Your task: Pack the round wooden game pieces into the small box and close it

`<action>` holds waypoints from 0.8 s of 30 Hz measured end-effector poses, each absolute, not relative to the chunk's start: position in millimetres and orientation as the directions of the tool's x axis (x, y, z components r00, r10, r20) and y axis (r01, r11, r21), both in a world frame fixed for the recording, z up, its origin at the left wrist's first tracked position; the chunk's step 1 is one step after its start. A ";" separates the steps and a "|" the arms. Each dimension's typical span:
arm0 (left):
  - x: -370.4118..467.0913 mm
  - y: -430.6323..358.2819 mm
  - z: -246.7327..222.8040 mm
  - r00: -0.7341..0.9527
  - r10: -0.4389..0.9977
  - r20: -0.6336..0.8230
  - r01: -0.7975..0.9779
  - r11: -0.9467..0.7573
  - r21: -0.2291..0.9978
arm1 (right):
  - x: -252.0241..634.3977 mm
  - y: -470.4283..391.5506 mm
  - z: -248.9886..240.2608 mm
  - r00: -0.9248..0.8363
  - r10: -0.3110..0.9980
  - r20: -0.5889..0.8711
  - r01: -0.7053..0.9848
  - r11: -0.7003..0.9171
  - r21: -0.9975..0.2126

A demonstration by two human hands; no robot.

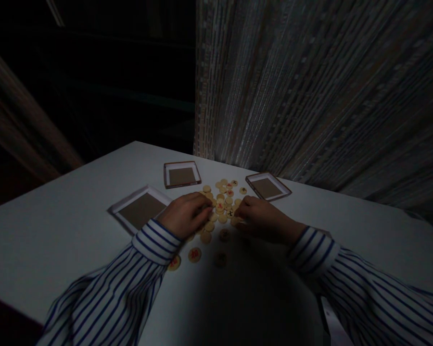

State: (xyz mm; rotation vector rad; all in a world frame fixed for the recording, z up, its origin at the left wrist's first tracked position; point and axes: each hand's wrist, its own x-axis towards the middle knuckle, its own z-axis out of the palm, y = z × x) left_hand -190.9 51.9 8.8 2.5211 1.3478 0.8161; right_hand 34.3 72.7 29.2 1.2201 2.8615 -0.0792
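Note:
Round wooden Chinese chess pieces (220, 205) lie heaped in the middle of the white table, some showing red or black characters, others plain. At the left side of the heap is my left hand (185, 214), its fingers bent and closed among the pieces; what is in them is hidden. My right hand (265, 218) reaches in from the other side, fingers curled down and its fingertips on a piece (235, 221) at the heap's edge. Nearer me lie two red-marked pieces (195, 255) and two dark-marked ones (221, 260) in shadow.
Three shallow box parts with pale rims surround the heap: one at left (120, 218), partly behind my left hand, one at the back (182, 185), and one at back right (285, 193). Behind the white table (75, 206) hangs a string curtain (274, 86). The light is dim.

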 end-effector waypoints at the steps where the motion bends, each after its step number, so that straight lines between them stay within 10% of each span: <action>1: -191.2 51.9 9.2 0.443 0.809 0.386 0.718 -0.578 0.387 | 32.3 72.7 30.2 -0.690 0.722 -0.053 0.723 0.690 -0.015; 18: -190.5 52.0 10.0 0.462 0.789 0.404 0.704 -0.604 0.373 | 30.1 75.0 27.0 -0.686 0.725 -0.061 0.727 0.687 -0.011; 24: -191.1 52.1 7.8 0.469 0.765 0.441 0.677 -0.632 0.377 | 28.2 78.5 30.1 -0.573 0.818 -0.040 0.780 0.530 -0.333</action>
